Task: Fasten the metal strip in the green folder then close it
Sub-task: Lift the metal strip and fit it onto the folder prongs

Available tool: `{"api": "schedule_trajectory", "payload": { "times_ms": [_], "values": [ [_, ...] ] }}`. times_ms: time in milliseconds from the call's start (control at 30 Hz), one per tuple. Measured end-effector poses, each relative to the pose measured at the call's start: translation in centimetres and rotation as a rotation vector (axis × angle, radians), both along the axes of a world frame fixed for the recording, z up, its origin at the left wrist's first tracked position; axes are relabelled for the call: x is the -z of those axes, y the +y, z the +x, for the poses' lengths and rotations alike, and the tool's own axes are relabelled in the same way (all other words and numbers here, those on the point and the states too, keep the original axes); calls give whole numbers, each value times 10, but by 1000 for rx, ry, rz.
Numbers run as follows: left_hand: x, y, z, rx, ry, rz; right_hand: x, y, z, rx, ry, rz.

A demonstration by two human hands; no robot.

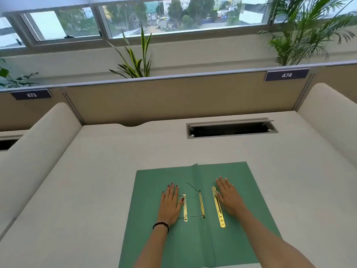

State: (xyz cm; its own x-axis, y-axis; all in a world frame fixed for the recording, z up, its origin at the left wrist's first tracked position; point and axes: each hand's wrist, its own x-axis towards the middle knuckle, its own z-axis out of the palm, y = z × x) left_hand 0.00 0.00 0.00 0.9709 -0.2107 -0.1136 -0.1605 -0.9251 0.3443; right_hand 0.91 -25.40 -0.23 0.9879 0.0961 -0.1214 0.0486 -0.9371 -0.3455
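Note:
The green folder (237, 178) lies open and flat on the white desk. Three gold metal strips rest on it: a short one (185, 207) on the left page, a middle one (201, 205) near the fold with thin prongs sticking out, and a longer loose one (218, 206) on the right page. My left hand (170, 203) lies flat, palm down, just left of the short strip. Just right of the long strip, my right hand (229, 196) lies flat, its thumb side touching it. Neither hand holds anything.
A cable slot (230, 129) opens in the desk behind the folder. Rounded white dividers stand at the left (38, 144) and right (328, 120). A tan partition (173, 97) with plants behind it closes the back.

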Motion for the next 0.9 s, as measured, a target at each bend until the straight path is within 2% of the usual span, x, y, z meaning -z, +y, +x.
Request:
{"api": "schedule_trajectory", "payload": {
  "times_ms": [100,200,400,633,900],
  "values": [
    [17,5,-3,-15,-90,-39,12,-7,-8,-15,-17,4],
    [23,9,-6,-32,-99,-13,15,-5,-14,20,-5,-40],
    [22,5,-8,-56,-143,-14,16,-2,-17,47,-40,-1],
    [19,2,4,-50,-119,-124,17,-4,2,67,-73,13],
    [15,-1,20,-69,-156,-358,17,-8,13,12,-110,4]
  ]
}}
